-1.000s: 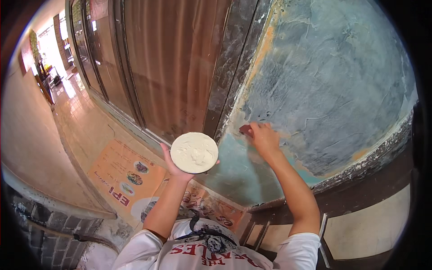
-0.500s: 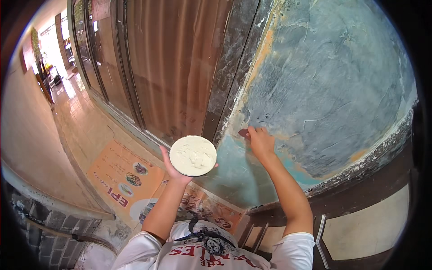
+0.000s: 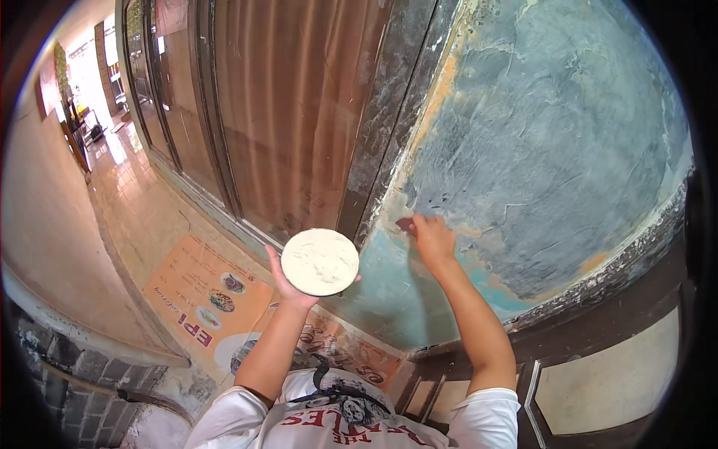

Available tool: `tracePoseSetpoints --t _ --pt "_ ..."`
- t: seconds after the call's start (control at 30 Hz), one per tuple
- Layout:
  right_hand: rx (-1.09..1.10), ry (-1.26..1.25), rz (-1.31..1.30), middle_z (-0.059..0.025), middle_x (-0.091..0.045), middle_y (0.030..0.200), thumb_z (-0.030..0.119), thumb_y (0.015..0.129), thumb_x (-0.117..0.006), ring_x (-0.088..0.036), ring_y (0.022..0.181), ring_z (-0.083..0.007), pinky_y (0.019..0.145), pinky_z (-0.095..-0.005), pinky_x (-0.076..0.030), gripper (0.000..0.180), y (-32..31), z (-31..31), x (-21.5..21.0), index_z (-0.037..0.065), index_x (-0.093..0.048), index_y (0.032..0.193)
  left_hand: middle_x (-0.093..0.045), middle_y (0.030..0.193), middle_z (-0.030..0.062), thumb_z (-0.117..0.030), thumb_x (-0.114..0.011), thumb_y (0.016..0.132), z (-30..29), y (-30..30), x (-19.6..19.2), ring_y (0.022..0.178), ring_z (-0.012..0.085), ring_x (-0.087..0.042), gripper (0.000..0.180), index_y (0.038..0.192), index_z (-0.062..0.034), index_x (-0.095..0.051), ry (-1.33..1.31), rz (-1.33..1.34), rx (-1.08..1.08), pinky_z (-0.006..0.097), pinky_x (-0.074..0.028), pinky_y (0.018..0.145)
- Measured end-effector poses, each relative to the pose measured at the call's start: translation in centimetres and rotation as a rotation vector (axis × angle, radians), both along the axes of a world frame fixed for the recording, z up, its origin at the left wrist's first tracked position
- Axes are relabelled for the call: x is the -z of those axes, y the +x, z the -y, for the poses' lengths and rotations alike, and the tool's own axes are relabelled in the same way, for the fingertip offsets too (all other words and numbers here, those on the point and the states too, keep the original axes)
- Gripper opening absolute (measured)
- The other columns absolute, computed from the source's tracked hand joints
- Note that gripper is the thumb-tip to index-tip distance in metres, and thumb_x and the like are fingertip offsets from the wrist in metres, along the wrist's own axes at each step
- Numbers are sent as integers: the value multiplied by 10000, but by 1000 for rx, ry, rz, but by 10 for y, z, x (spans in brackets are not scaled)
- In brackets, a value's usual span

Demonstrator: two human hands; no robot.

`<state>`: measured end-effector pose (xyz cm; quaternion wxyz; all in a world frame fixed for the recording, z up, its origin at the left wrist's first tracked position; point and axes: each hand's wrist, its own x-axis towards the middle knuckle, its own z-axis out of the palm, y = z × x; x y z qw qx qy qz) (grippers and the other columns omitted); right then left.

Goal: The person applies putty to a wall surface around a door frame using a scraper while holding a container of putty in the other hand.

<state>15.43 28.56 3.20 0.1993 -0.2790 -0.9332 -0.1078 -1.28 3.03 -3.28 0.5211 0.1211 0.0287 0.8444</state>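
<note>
On my left hand (image 3: 292, 290) rests a round tub of creamy white putty (image 3: 320, 262), the thumb along its left side and fingertips showing at its right. The putty's surface is uneven, with swirls and ridges. My right hand (image 3: 434, 239) pinches a small, flat, reddish-brown scraper (image 3: 404, 224) and holds its edge at the wall (image 3: 516, 157). There the patchy grey skim coat meets bare turquoise paint (image 3: 389, 277), beside the dark door frame. Most of the scraper is hidden by my fingers.
A brown-curtained glass door (image 3: 292, 112) stands ahead on the left. Dark wooden panelling (image 3: 606, 389) is at lower right. An orange printed banner (image 3: 217, 292) lies on the tiled floor (image 3: 142, 194). Grey bricks (image 3: 82, 389) show at lower left.
My right hand has shifted slightly down and left along the wall with the scraper. The tub has dipped a little in my left hand.
</note>
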Motion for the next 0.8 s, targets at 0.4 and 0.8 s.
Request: tracePoseSetpoints --t 0.4,0.8 --pt "21 -44 4 -80 -711 948 315 983 -663 -674 993 -338 672 -548 -562 173 22 -1 -1 154 -650 1044 -397 1614 227 -978 -359 810 -4 0 2 1420 550 -423 1157 1576 -112 -402 57 7 -4 914 -306 1026" --pt "-20 -60 -60 -78 -711 971 291 980 -663 -675 963 -344 668 -527 -553 154 22 -4 -4 162 -650 1064 -412 1605 226 -994 -357 790 0 -1 -4 1411 552 -433 1169 1576 -130 -412 44 56 13 910 -306 1027"
